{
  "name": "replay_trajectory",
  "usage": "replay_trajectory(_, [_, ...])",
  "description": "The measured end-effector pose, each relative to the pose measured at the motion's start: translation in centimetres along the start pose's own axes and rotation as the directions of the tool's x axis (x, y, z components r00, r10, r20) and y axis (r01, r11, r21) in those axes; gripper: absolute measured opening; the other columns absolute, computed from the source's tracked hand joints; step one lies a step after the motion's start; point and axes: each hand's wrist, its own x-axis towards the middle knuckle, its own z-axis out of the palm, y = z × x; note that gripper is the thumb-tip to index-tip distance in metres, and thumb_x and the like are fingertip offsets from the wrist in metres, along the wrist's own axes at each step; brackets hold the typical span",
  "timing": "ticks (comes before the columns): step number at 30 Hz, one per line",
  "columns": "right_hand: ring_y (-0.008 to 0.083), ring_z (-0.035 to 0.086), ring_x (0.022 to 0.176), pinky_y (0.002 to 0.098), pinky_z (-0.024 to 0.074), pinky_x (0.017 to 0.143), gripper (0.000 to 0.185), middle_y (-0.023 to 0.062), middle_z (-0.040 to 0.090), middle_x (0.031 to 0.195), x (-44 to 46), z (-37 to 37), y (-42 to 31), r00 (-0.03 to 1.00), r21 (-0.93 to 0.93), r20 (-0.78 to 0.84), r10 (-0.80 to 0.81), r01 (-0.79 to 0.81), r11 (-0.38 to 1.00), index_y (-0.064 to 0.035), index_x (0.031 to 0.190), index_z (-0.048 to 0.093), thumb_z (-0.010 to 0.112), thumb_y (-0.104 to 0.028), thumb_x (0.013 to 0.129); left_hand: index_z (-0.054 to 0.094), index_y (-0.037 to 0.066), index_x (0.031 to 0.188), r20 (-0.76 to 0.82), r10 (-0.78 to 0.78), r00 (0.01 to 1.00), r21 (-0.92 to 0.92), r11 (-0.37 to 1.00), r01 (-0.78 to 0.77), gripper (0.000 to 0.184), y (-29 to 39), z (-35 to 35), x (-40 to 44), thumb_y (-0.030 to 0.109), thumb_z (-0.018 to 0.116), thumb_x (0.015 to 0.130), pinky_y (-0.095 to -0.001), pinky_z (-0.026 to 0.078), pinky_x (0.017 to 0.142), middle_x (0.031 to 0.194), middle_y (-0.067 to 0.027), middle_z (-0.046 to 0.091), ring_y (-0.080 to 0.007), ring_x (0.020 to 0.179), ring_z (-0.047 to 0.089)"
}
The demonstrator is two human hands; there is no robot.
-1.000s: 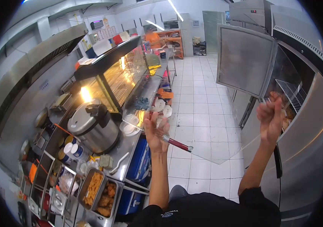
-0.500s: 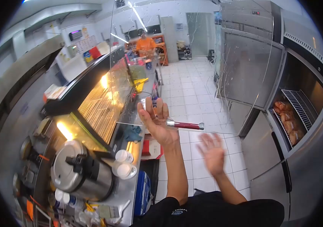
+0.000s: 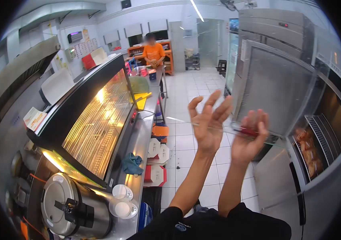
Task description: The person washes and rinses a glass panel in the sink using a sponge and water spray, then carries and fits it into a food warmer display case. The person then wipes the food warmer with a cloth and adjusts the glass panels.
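A large clear panel, wet or streaked on its surface, stands tilted in front of me, its lower edge crossing both hands. A dark red handle with silvery ends is fixed near that edge. My left hand, palm toward me and fingers bent apart, supports the edge left of the handle. Curled around the edge at the handle, my right hand has its thumb at the side. Its grip is partly blurred behind the panel.
On the left counter stand a lit warming cabinet, a steel cooker, clear cups and a blue cloth. Boxes sit beside the counter. A refrigerator with packaged food is at right. A person in orange stands far back.
The panel and my left hand have moved right. My right hand, apart from the panel before, has risen to the handle and taken hold there. My view has shifted.
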Motion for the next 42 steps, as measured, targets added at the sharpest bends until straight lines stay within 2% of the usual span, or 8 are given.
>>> replay_trajectory(5, [0.0342, 0.06, 0.116, 0.0387, 0.0594, 0.089, 0.045, 0.0201, 0.053, 0.135, 8.4, -1.0, -0.8, 0.973, -0.086, 0.137, -0.188, 0.2, 0.976, 0.0016, 0.136, 0.045, 0.046, -0.012, 0.094, 0.035, 0.023, 0.143, 0.273, -0.141, 0.952, 0.031, 0.99, 0.138, 0.05, -2.0, -3.0, 5.4, 0.012, 0.05, 0.097, -0.0558, 0.044, 0.104, 0.15, -0.0267, 0.033, -0.0478, 0.129, 0.045])
replay_trajectory(12, [0.0364, 0.054, 0.124, 0.0395, 0.0544, 0.099, 0.05, 0.0283, 0.051, 0.135, 16.8, -3.5, -3.6, 0.937, -0.261, 0.231, -0.262, 0.319, 0.911, 0.0121, 0.136, 0.04, 0.043, -0.011, 0.092, 0.018, 0.019, 0.154, 0.532, -0.248, 0.81, -0.08, 0.937, 0.339, 0.074, 1.2, -9.5, 14.9, 0.042, 0.054, 0.094, -0.0558, 0.044, 0.104, 0.152, -0.0281, 0.029, -0.0476, 0.132, 0.042])
replay_trajectory(20, [0.0388, 0.065, 0.105, 0.0363, 0.063, 0.08, 0.045, 0.0313, 0.059, 0.122, 20.6, -7.3, -2.7, 0.911, -0.272, 0.413, -0.015, 0.139, 0.952, 0.013, 0.13, 0.045, 0.042, -0.012, 0.093, 0.026, 0.005, 0.144, 0.045, 0.066, 0.997, 0.484, 0.871, -0.079, 0.075, 5.1, -6.0, 21.2, 0.05, 0.057, 0.094, -0.0481, 0.048, 0.101, 0.143, -0.0225, 0.042, -0.0364, 0.119, 0.057])
replay_trajectory(26, [0.0333, 0.072, 0.082, 0.0326, 0.0629, 0.063, 0.047, 0.0274, 0.067, 0.105, 19.8, -8.1, 2.4, 0.96, -0.542, 0.15, 0.236, -0.12, 0.832, 0.0093, 0.12, 0.055, 0.053, -0.022, 0.085, 0.041, 0.005, 0.114, -0.348, 0.392, 0.852, 0.694, 0.719, -0.047, 0.04, 6.2, -12.5, 14.9, 0.034, 0.063, 0.095, -0.0225, 0.055, 0.054, 0.105, -0.0162, 0.065, -0.0205, 0.075, 0.07])
replay_trajectory(32, [0.0359, 0.072, 0.074, 0.0352, 0.063, 0.061, 0.046, 0.0286, 0.068, 0.098, 20.7, -6.9, 6.4, 0.942, -0.553, 0.226, 0.248, -0.086, 0.828, 0.0102, 0.115, 0.057, 0.055, -0.021, 0.082, 0.042, 0.004, 0.122, -0.323, 0.565, 0.76, 0.704, 0.68, -0.207, 0.047, 7.0, -17.0, 14.2, 0.034, 0.066, 0.094, -0.0231, 0.055, 0.055, 0.104, -0.0118, 0.058, -0.0145, 0.064, 0.063])
replay_trajectory(36, [0.036, 0.072, 0.072, 0.0366, 0.0629, 0.06, 0.043, 0.0282, 0.069, 0.094, 20.7, -6.6, 6.9, 0.925, -0.573, 0.292, 0.244, -0.035, 0.819, 0.0103, 0.113, 0.058, 0.056, -0.019, 0.081, 0.048, 0.003, 0.121, -0.267, 0.789, 0.553, 0.89, 0.422, -0.172, 0.043, 8.8, -20.0, 16.4, 0.033, 0.064, 0.096, -0.0218, 0.048, 0.058, 0.102, -0.0077, 0.055, -0.0106, 0.066, 0.056])
replay_trajectory(41, [0.0355, 0.072, 0.074, 0.0386, 0.0625, 0.062, 0.036, 0.0282, 0.069, 0.093, 20.5, -5.6, 7.9, 0.815, -0.689, 0.43, 0.388, 0.019, 0.725, 0.0101, 0.11, 0.06, 0.056, -0.013, 0.082, 0.059, -0.002, 0.095, 0.121, 0.783, 0.61, 0.929, -0.306, 0.209, 0.051, 10.8, -27.5, 13.4, 0.046, 0.044, 0.102, -0.0313, 0.042, 0.058, 0.079, -0.0114, 0.059, -0.0149, 0.07, 0.055])
replay_trajectory(42, [0.0353, 0.073, 0.075, 0.0389, 0.0624, 0.063, 0.034, 0.0282, 0.069, 0.093, 20.5, -5.2, 8.2, 0.776, -0.709, 0.466, 0.426, 0.039, 0.704, 0.01, 0.109, 0.06, 0.056, -0.011, 0.083, 0.058, -0.002, 0.089, 0.054, 0.78, 0.624, 0.907, -0.3, 0.297, 0.056, 10.4, -29.7, 11.8, 0.049, 0.039, 0.102, -0.0344, 0.042, 0.058, 0.076, -0.0119, 0.058, -0.0171, 0.068, 0.054])
